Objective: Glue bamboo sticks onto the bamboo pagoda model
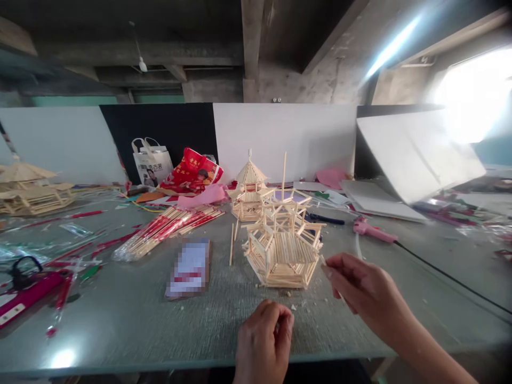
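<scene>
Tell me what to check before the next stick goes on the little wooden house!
1. Stick in hand: the right hand pinches a thin stick near the model's right edge. Ok.
2. Model steady: the stick pavilion sits flat on the table. Ok.
3. Other hand ready: the left hand is curled near the table edge, apart from the model. What it holds: cannot tell.
4. Glue gun close: it lies right of the model, cord trailing away. Ok.
5. Glue on the stick tip: cannot tell.
6. Spare sticks: a bundle lies to the left. Ok.
</scene>
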